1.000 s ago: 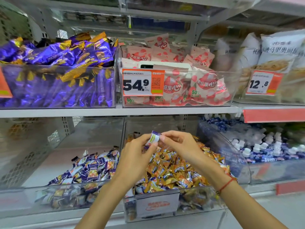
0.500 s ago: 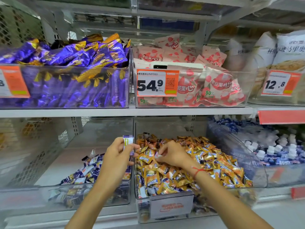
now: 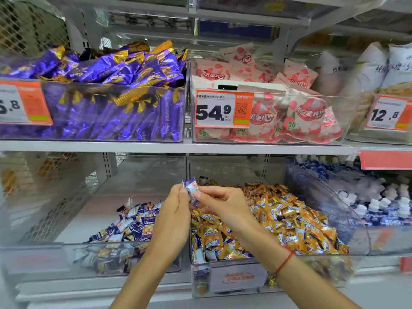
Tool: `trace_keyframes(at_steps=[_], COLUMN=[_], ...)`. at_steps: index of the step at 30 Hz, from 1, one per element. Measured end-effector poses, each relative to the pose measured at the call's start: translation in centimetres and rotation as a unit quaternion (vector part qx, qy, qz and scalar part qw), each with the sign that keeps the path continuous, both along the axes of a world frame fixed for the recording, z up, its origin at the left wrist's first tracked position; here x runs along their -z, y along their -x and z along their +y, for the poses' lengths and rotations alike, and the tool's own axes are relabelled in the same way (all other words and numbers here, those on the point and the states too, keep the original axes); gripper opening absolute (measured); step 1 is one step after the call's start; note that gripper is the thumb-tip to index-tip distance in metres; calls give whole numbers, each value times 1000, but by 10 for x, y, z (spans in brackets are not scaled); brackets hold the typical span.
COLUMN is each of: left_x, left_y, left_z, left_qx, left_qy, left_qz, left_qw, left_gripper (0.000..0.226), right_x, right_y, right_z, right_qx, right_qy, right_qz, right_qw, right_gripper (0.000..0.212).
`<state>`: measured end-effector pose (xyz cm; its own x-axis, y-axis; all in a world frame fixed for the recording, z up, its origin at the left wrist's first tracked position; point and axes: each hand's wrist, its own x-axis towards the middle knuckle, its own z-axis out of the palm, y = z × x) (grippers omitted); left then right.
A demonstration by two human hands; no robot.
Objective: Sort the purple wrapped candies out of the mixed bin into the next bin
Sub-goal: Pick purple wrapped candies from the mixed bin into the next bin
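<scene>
The lower shelf point(image 3: 169, 293) carries the mixed bin point(image 3: 234, 279) of orange candies and, to its left, the next bin point(image 3: 44, 259). Above their shared wall, left hand point(image 3: 172, 219) and right hand point(image 3: 225, 205) both pinch one purple wrapped candy point(image 3: 190, 186).

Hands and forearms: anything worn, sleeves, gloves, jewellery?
Both forearms are bare, with no sleeves in frame and no gloves. The left hand has nothing on it or its wrist. The right hand has a thin red string bracelet at the wrist, with a small gold-coloured charm hanging below it. No rings visible.
</scene>
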<state>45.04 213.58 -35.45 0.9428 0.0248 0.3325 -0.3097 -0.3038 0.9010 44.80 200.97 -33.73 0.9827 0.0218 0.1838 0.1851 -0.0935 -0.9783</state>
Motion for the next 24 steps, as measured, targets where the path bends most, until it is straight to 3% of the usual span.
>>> trace_keyframes(at_steps=[4,8,10,12,15,19,24], left_x=[-3,-2,-2,-3,-7,-7,13], left_y=[6,-2,-7,-11,-12,-8,2], left_z=[-3,3,11,17,23,25,27], left_qx=[-19,-70,-92,-90,-72,-50,-32], left_qy=[22,48,88,130,162,108,6], left_qz=[17,-10,12,42,48,36,48], left_qw=[999,996,992,987,983,992,998], left_gripper=[44,31,29,26,24,21,21], right_x=[-3,-10,-4,6,26,33,31], right_y=[-3,-23,-62,-107,-158,-156,-113], right_z=[6,-3,-19,-31,-23,7,-13], right_qx=[-2,-82,4,99,73,-6,-93], right_qy=[8,88,149,284,459,575,604], right_qz=[-17,1,-6,-16,-24,29,28], right_qw=[1000,993,989,954,885,818,791], right_gripper=[14,24,28,29,25,32,45])
